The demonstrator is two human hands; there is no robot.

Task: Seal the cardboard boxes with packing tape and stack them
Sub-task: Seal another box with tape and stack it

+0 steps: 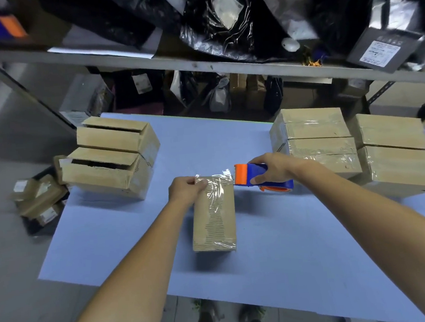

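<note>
Cardboard box [214,219], small and closed, lying on the blue table [276,244] with one short end toward the viewer. Clear packing tape [215,183] glistens along its top and across its far end.

The box is judged light and stiff, its corrugated faces firm enough to press on. Taped areas are likely slick, so hold is best taken at the bare side faces or corners, away from the film.

The left grip [185,189] is clenched on the box's far left corner, with the thumb on the tape there. The right grip [273,167] grasps the blue handle of the tape dispenser [256,169]. The dispenser's orange head sits at the box's far right corner, and the tape runs from it onto the box.

Left of and beyond the box stand two stacked boxes [114,153] with unsealed flaps. To the box's right are two stacks of sealed boxes [316,137], their tape shining. Small parcels [40,197] lie on the floor far left of the box, and a laden shelf [199,65] runs beyond it.
</note>
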